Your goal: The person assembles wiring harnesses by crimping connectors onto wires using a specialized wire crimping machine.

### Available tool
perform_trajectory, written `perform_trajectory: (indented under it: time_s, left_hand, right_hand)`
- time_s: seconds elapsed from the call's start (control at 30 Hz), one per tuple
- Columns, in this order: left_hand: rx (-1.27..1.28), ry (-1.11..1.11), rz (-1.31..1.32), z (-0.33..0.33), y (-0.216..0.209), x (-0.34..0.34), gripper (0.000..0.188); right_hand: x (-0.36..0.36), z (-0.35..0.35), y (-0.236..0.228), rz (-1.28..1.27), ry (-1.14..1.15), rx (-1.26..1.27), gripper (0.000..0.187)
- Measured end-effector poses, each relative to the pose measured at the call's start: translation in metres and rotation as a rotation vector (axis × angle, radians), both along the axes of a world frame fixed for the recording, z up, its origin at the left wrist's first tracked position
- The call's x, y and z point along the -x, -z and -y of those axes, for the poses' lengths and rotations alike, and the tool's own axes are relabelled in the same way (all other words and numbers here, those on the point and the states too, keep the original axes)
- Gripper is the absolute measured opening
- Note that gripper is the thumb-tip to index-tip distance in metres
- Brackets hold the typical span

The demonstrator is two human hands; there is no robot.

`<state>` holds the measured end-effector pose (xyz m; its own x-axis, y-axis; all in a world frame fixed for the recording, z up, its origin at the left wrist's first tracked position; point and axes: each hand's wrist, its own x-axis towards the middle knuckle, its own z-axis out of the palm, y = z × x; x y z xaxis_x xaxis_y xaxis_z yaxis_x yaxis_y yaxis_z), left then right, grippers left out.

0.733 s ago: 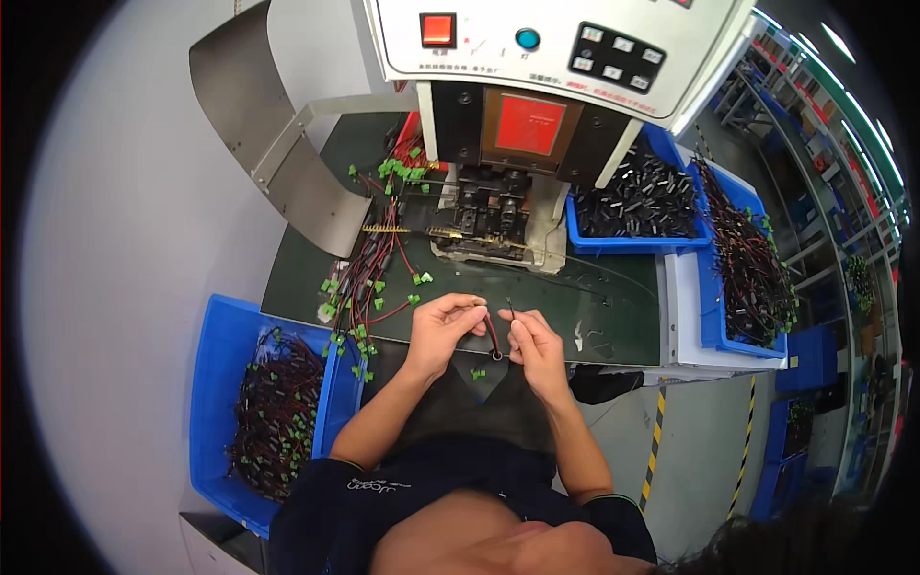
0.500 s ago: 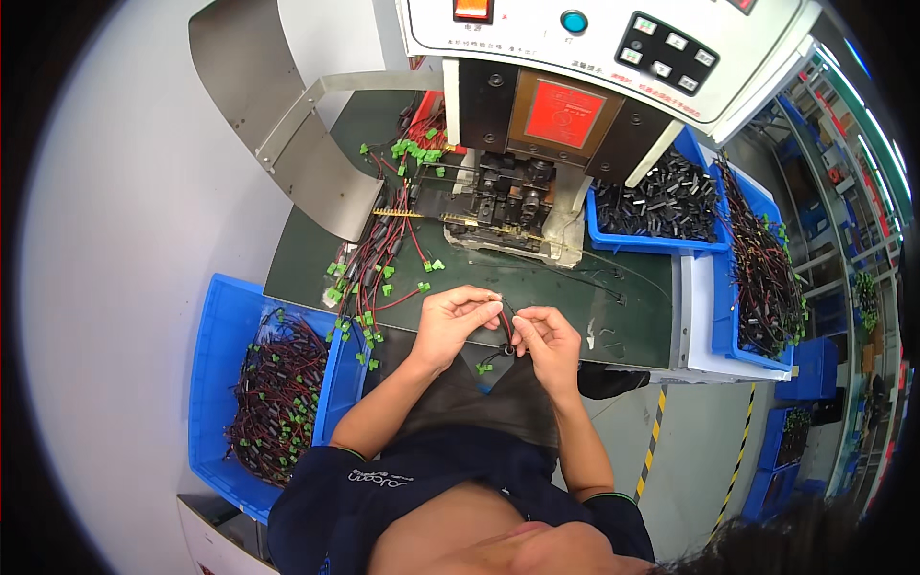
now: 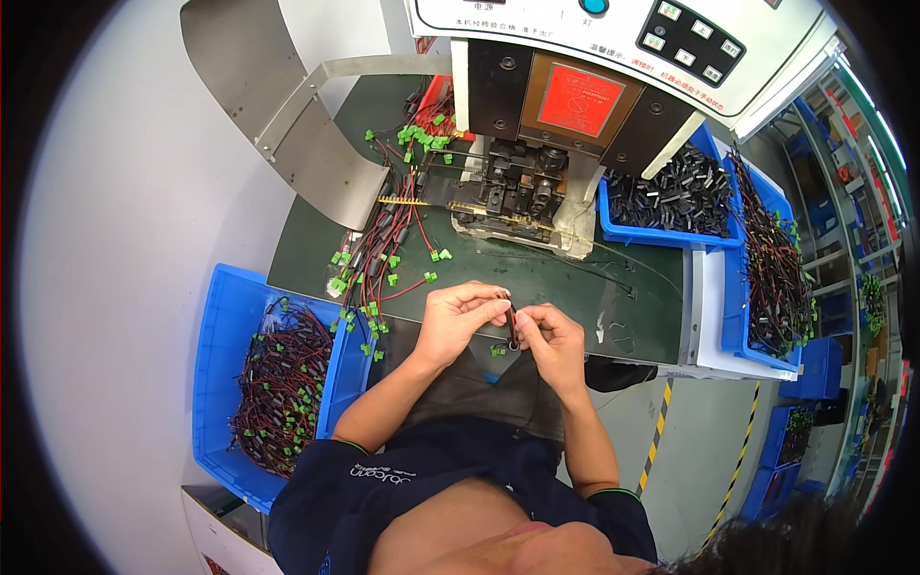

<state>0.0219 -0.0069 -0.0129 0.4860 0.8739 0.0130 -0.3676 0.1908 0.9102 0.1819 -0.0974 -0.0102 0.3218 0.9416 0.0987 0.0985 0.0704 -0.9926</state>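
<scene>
My left hand (image 3: 458, 321) and my right hand (image 3: 554, 345) meet over the front edge of the dark green bench (image 3: 565, 278). Between their fingertips they pinch a thin red-and-black wire piece (image 3: 513, 321) with a small black part at its lower end. A small green connector (image 3: 497, 351) lies just below the hands. To the left on the bench lies a bundle of red and black wires with green connectors (image 3: 379, 259). Behind the hands stands the grey press machine (image 3: 537, 144) with its dark tooling block.
A blue bin of finished wires (image 3: 278, 383) sits at my lower left. A blue bin of black parts (image 3: 671, 196) and a long blue bin of wires (image 3: 776, 278) stand at the right. A curved metal chute (image 3: 287, 125) rises at the back left. Floor with yellow-black tape (image 3: 656, 441) lies below.
The view has tilted down and closer to the bench. Both hands stay together on the wire piece, with the fingers shifted slightly along it.
</scene>
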Motion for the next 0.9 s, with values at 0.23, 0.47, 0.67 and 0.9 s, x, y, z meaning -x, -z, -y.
perform_trajectory:
  time_s: [0.23,0.47,0.67,0.9]
  left_hand:
    - [0.036,-0.016,0.041,-0.001,0.006,0.0,0.012]
    - [0.049,0.023,0.083,-0.002,0.007,0.001,0.013]
    - [0.031,0.017,0.067,-0.001,0.006,0.003,0.014]
    - [0.018,0.011,0.04,0.006,0.002,0.005,0.013]
  right_hand:
    - [0.008,0.002,0.002,-0.111,0.046,-0.093,0.008]
    - [0.012,0.004,-0.001,0.015,0.095,-0.099,0.006]
    - [0.006,0.0,-0.002,0.093,0.056,-0.135,0.006]
    - [0.008,0.0,-0.001,0.037,0.08,-0.128,0.007]
